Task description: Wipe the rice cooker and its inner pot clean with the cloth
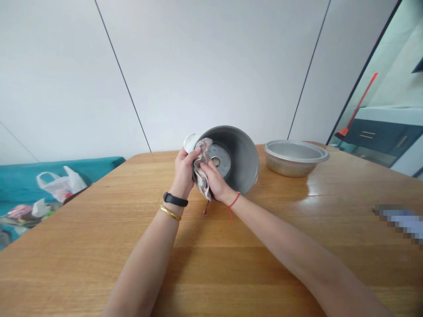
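Note:
A grey metal cooker body (239, 158) lies tipped on its side on the wooden table (211, 264), its open mouth toward me, with a round heating plate showing inside. My left hand (183, 169) is closed on the pot's left rim beside a white knob (191, 141). My right hand (213, 179) is closed on a crumpled patterned cloth (202, 169) pressed against the lower inside rim. A black band and a gold bangle sit on my left wrist, and a red string on my right.
A shallow metal inner pot (295, 157) stands upright to the right of the cooker. A blurred object (399, 220) lies at the table's right edge. Left of the table, plastic bags (61, 185) rest on a teal surface. A red broom (355, 110) leans at far right.

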Motion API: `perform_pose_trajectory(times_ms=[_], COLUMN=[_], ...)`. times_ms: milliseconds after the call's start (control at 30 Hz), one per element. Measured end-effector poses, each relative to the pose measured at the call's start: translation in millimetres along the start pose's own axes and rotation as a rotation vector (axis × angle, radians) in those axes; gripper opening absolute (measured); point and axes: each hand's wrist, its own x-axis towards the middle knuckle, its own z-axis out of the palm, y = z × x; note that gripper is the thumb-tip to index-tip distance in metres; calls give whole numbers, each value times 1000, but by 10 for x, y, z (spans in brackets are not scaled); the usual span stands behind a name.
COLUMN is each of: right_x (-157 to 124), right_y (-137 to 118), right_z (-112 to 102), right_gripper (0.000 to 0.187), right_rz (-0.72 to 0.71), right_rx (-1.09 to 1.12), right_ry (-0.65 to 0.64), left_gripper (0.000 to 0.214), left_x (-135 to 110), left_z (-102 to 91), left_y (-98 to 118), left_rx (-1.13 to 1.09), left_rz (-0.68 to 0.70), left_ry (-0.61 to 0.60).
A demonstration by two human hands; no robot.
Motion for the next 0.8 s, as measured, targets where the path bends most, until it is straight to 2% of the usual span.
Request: perform_pose_trajectory(times_ms=[100,200,267,333,433,533,600,700,800], right_x=[125,277,362,421,466,442,361,150,-55], right_y=[-17,-74,-146,-242,-409,-568,-654,-736,-731], right_z=[13,-45,-155,-347,-739,-1049,-1113,-1021,-859], right_gripper=[60,66,64,61,58,58,60,56,41], right_rz=[-201,-331,-409,-490,-533,-430,-353,-170,166], right_rx=[-354,-844,-1189,-1508,-1848,-2028,-2092,-2162,-2115], right_ry=[61,207,249,186,-7,-165,-216,-253,-450], left_gripper=[42,45,45,48,51,50,47,44,43], left_x=[-24,-25,-8,18,57,74,68,36,-11], left_z=[14,6,-14,-45,-89,-86,-47,41,126], left_y=[-14,-45,-60,-63,-48,-46,-62,-93,-101], left_rx=[2,43,84,95,80,78,78,75,79], left_rz=[16,42,46,37,5,-6,9,27,43], left_ry=[-17,-32,-37,-25,15,58,90,124,127])
